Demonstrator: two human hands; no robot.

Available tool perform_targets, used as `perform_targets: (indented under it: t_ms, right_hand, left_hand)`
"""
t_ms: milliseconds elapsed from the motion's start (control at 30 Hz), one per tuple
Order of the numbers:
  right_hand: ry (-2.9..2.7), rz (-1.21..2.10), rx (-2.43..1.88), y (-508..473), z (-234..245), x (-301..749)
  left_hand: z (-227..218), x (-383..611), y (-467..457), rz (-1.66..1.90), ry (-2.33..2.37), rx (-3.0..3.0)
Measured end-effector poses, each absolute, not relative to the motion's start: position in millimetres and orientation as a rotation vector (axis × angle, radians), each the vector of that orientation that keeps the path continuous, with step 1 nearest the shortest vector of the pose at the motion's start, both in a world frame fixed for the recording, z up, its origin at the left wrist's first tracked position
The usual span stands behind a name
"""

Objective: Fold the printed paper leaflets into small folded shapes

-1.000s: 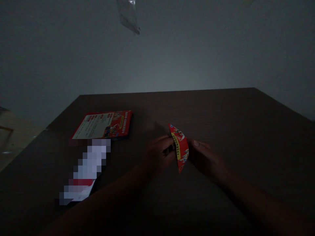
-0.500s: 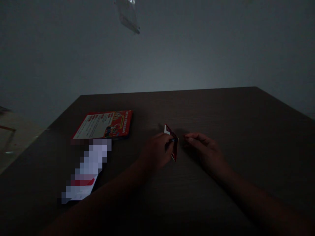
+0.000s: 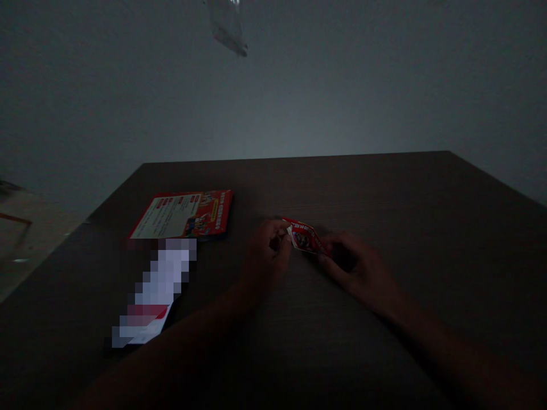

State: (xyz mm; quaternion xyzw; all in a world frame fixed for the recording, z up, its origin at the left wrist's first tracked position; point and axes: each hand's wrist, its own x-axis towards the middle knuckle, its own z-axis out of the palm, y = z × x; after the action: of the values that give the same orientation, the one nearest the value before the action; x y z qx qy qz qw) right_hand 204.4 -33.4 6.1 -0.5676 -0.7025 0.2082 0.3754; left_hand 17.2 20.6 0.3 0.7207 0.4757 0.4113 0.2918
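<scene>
Between my two hands is a small red printed card [image 3: 304, 238], bent and tilted above the table [image 3: 294, 341]. At its left end, the thumb and fingers of my left hand [image 3: 265, 253] pinch the pale edge. My right hand [image 3: 361, 265] grips the opposite end, its thumb at the lower edge and its fingers curled behind. White lettering and a dark picture show on the face turned to me. Parts of both ends are hidden by fingers, and the scene is dim.
A flat red printed box [image 3: 220, 219] with a white text panel lies at the table's left. In front of it, close to my left forearm, is a bright, partly blurred-out screen [image 3: 149, 330]. A clear plastic bag [image 3: 228, 28] hangs against the wall behind.
My right hand, apart from the card before, now holds its right end. The card has turned from nearly edge-on so its printed face shows. My left hand has shifted slightly left.
</scene>
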Motion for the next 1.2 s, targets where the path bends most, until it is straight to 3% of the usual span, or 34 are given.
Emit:
perform_targets:
  t_ms: [367,533,800,1200]
  right_hand:
    - [-2.010,0.096,-1.310,-28.4,1.6,194.8]
    - [-2.098,-0.054,-1.272,-22.6,-2.6,189.7]
    - [-2.113,-0.116,-1.342,9.7,0.2,171.3]
    - [-1.962,-0.018,-1.427,36.6,-1.2,145.9]
  left_hand:
    - [-0.2,21.3,15.3,0.906,1.239,2.027]
    - [4.5,18.6,13.5,0.566,1.370,2.284]
    - [20.6,9.7,16.2,-0.016,1.604,2.615]
    - [24.7,2.5,17.7,-0.090,1.563,2.652]
